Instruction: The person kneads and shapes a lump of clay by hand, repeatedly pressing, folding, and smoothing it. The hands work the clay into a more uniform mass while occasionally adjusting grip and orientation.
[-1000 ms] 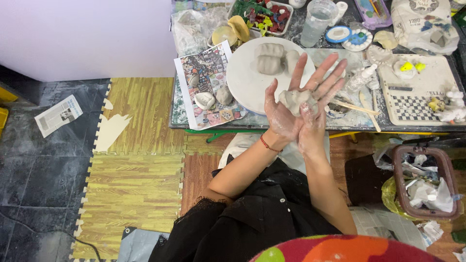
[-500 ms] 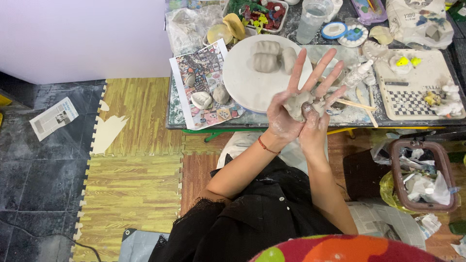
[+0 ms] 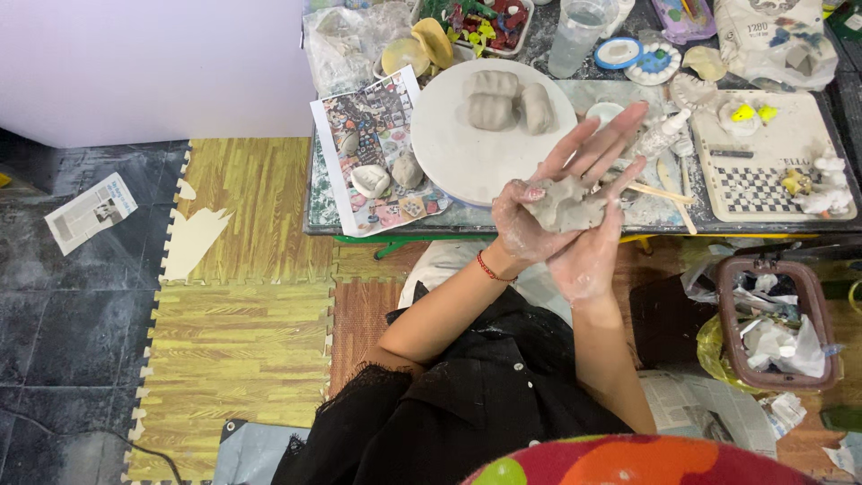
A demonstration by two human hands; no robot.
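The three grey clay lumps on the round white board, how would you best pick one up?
Take the right-hand clay lump from above, with your grip across its narrow width. It lies flat and long on the round board, its outer long side is free, and the other two lumps press against its inner side.

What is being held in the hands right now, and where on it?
A lump of grey clay, pressed between the left hand, over its top and left side, and the right hand, cupped under it.

Round white board [image 3: 467, 153], checkered mat [image 3: 763, 189]
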